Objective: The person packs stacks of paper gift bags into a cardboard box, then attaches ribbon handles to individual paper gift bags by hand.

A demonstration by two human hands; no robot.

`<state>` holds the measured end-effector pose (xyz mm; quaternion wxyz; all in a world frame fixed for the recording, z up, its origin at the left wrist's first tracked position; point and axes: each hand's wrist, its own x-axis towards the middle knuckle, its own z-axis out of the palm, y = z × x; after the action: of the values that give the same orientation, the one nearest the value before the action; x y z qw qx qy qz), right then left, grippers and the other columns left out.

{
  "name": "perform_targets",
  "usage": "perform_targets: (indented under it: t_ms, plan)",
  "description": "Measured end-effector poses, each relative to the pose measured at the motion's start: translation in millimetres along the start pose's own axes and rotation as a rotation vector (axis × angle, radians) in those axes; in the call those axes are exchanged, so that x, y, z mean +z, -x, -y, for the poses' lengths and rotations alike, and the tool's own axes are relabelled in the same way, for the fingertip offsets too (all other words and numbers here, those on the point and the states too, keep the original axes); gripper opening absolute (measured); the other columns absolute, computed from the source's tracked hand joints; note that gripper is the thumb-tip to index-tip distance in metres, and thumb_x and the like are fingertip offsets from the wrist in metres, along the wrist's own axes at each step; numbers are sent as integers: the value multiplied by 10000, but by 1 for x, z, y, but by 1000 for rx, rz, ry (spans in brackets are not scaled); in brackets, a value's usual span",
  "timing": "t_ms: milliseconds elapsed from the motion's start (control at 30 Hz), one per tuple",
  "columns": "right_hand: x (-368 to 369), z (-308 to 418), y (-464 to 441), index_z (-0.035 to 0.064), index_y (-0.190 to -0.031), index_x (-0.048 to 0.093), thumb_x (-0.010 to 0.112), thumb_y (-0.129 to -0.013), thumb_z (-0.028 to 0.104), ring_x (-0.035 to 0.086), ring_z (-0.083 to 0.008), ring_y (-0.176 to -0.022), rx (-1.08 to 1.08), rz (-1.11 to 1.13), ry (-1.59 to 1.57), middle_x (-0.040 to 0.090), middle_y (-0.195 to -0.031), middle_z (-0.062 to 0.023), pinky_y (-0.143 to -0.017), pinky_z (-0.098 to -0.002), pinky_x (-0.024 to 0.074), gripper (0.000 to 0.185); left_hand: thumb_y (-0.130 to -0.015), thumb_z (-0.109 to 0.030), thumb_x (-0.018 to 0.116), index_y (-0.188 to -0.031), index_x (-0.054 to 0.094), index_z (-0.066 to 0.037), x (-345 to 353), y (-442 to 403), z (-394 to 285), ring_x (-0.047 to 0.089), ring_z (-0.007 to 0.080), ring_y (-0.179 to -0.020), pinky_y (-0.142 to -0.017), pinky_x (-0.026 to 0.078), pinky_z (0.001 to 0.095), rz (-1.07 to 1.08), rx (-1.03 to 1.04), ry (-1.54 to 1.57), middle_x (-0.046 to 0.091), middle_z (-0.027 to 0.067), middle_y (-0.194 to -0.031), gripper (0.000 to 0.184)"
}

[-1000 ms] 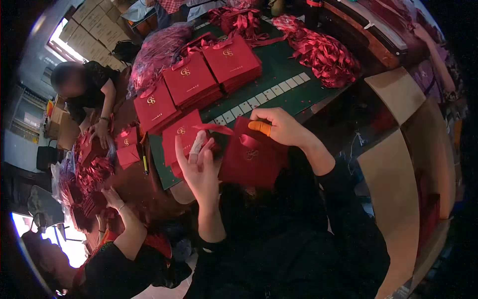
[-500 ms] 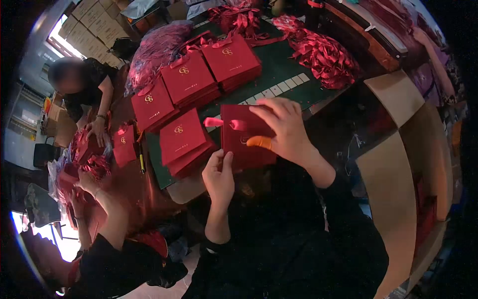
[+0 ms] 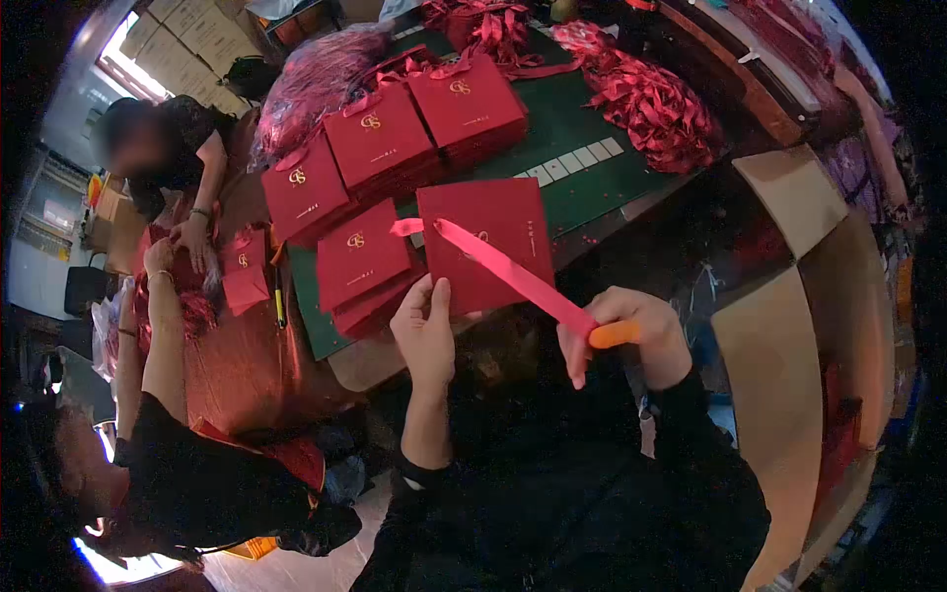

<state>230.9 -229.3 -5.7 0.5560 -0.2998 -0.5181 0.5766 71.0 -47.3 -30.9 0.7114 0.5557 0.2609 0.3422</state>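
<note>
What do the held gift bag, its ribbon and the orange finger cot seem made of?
Red gift bag: probably matte card; flat panel, crisp edges. Ribbon: perhaps satin, given its smooth, bright surface. Orange finger cot: likely rubber, matte and close-fitting.

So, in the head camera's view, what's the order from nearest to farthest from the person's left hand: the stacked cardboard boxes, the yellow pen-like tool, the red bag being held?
1. Red bag: touching, pinched in the left hand.
2. Yellow pen-like tool: off to that hand's left.
3. Stacked cardboard boxes: farthest, in the upper-left background.
</note>
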Motion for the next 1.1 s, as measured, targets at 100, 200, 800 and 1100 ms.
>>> perform_targets:
  t_ms: [100,200,800,1100]
  plan:
    - [6,-21,-8,-60,-897,664,568,-873,331,511,-122,-757,-344,-137,-242,550,-819,-66,-646,-248,411,403,-929,-94,506,-1072,572,73,5,3,-5,636,144,-707,-575,559,288,35,-52,12,647,110,-943,230]
    - [23,-14,-32,-54,-946,637,516,-929,210,498,-89,-670,-126,-633,-513,521,-740,-17,-603,-206,386,291,-923,-67,503,-1136,553,53,4,4,-4,636,169,-800,-639,576,296,86,-63,102,626,107,-999,249]
    - [15,-38,-78,13,-935,601,625,-839,44,617,-120,-677,-205,-767,-18,642,-777,-71,-603,-253,505,103,-932,-126,422,-1098,543,87,-6,4,-7,649,242,-832,-667,586,383,178,-160,320,625,156,-1030,295]
    - [11,-42,-80,20,-896,580,633,-834,55,585,-93,-617,-213,-853,281,647,-762,-73,-554,-226,467,89,-929,-107,423,-1155,522,81,-7,3,-10,642,266,-913,-737,574,411,193,-217,425,612,179,-1082,310]
